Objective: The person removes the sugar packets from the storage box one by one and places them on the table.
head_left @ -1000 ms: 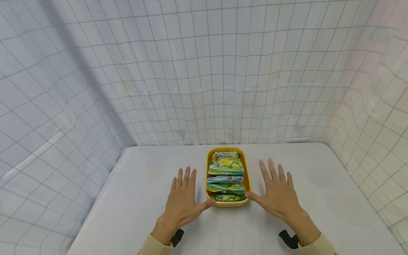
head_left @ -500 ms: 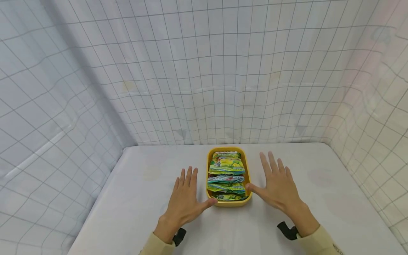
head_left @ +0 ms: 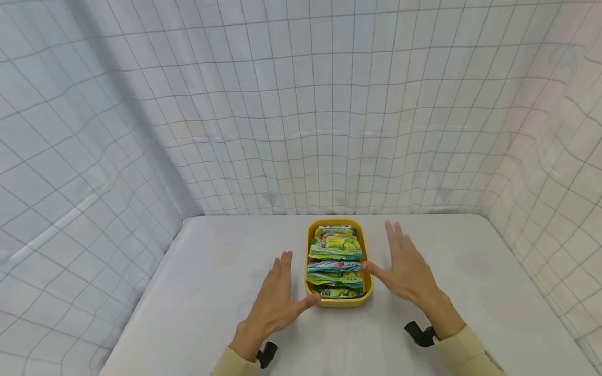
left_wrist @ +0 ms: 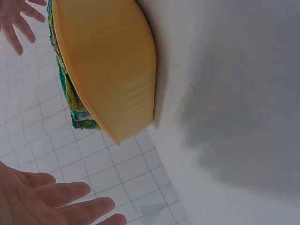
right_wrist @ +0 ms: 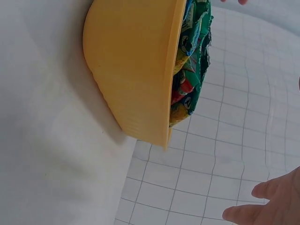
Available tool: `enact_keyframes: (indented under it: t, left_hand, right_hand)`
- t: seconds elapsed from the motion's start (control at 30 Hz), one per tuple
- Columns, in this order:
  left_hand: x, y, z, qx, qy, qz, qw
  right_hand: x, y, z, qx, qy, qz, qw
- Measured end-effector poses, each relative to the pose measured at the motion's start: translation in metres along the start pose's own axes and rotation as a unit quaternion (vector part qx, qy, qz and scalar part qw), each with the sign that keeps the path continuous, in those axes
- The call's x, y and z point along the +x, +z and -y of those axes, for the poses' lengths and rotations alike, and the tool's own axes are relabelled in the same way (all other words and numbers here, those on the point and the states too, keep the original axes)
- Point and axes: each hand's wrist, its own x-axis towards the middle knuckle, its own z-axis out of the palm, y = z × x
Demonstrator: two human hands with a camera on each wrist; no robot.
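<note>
While my left hand [head_left: 274, 302] and right hand [head_left: 408, 271] wait with flat, loose fingers holding nothing, the yellow tray [head_left: 311, 245] sits between them on the white table [head_left: 211, 292], my thumbs right by its rim. It is full of crinkly snack bags [head_left: 336, 257], so I think it is light. The bags look slippery and could slide out, so I would hold the stiff long sides and keep it level.

Sleeves: long, soft, pale cream-yellow, reaching the wrists
Left hand [head_left: 274, 302]: bare, no rings
Right hand [head_left: 408, 272]: bare, no rings
Wrists: a small black holder sticks out under each one
</note>
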Motion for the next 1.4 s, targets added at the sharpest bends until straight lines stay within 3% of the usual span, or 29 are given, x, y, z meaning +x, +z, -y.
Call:
enact_keyframes:
  t: [0.4,0.87,1.17,1.4]
  left_hand:
    - [0.001,0.018,-0.002,-0.051,-0.004,0.002,0.9987]
    - [0.005,0.032,-0.003,-0.123,-0.015,0.018,0.9921]
    - [0.011,0.041,0.000,-0.150,-0.016,0.023,0.9883]
    - [0.015,0.049,0.005,-0.161,-0.026,0.032,0.9861]
  right_hand:
    - [0.016,0.007,0.004,0.085,0.006,0.018,0.996]
    - [0.035,0.014,0.014,0.174,0.033,0.041,0.983]
    - [0.048,0.024,0.019,0.258,0.056,0.043,0.964]
    - [0.056,0.034,0.022,0.280,0.074,0.041,0.956]
